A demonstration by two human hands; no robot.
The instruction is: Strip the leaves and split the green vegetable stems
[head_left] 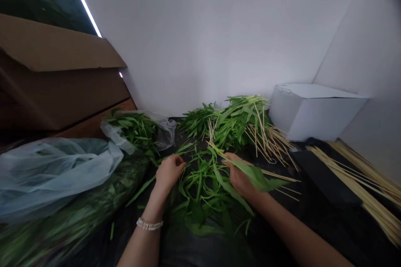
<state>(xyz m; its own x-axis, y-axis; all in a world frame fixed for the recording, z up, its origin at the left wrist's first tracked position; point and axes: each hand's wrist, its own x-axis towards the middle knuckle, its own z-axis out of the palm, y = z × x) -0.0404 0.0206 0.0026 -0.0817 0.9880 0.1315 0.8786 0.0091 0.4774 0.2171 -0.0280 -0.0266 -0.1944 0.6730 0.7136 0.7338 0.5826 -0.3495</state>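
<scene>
My right hand (239, 177) is closed round a leafy green stem (219, 152), whose long leaf (257, 177) hangs over the back of the hand. Thin pale sticks lie beside and under that hand. My left hand (169, 172), a beaded bracelet at its wrist, has thumb and fingertips brought together; what is between them, if anything, is too small to make out. A long narrow leaf (140, 192) slants out beside it. Between both hands lies a loose heap of green leaves (206, 183) on a dark surface.
Behind are bundled greens (238, 121) with sticks (272, 142) by a white box (316, 110). At right, long pale sticks (347, 175) lie by a black block (326, 177). Bagged greens (134, 131), a clear plastic bag (59, 171) and a cardboard box (62, 87) occupy the left.
</scene>
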